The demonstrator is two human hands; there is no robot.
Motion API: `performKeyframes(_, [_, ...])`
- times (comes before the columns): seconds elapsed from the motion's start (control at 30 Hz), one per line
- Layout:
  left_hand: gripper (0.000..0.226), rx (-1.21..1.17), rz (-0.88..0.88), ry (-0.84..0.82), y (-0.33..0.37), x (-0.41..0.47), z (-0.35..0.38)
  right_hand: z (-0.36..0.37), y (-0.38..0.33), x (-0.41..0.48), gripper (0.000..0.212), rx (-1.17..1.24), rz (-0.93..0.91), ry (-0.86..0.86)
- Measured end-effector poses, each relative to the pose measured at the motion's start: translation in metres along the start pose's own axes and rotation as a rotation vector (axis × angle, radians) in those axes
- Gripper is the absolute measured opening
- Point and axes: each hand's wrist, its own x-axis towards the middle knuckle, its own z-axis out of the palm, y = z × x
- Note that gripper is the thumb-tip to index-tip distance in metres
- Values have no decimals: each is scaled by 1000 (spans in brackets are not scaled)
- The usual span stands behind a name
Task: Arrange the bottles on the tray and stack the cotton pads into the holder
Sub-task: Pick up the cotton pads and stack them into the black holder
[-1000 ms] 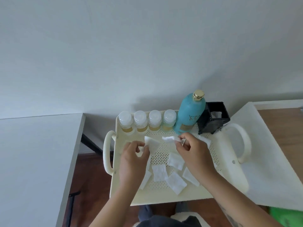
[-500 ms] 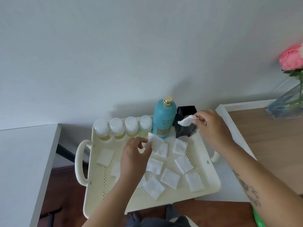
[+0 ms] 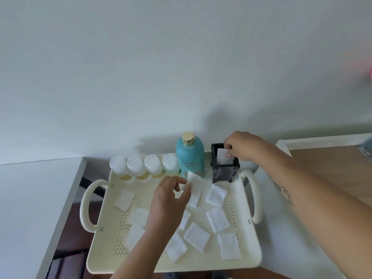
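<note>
Pinching a cotton pad (image 3: 223, 156) at the black holder (image 3: 225, 168) with the right hand (image 3: 244, 144), left hand (image 3: 171, 196) gripping another pad (image 3: 196, 185) above the tray (image 3: 104, 234)

A pale wall (image 3: 181, 67) is seen behind. A white counter (image 3: 30, 198) is seen at left, a wood-topped counter (image 3: 332, 168) at right, dark floor (image 3: 68, 228) below.

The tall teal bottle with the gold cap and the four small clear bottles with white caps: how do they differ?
The tall teal bottle with the gold cap is opaque, so its contents are hidden; the four small clear bottles with white caps show yellowish liquid. The teal bottle is taller and wider than each small one. The teal bottle stands beside the black holder; the small ones form a row to its left. All stand upright along the far edge of the cream perforated tray.
</note>
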Motion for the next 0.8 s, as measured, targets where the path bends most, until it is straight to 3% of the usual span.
performKeyframes(0.1, [5, 7, 5, 25, 6, -2, 6, 6, -4, 1, 13, -62, -6, 25])
performKeyframes(0.37, [5, 17, -28, -1, 16, 0, 23, 20, 21, -10, 5, 33, -109, 397])
performKeyframes(0.53, [7, 2, -3, 24, 16, 2, 31, 36, 14, -12, 21, -94, -151, 288])
performKeyframes(0.8, [8, -10, 5, 69, 15, 9, 31, 33, 5, 2, 29, -231, 25, 124])
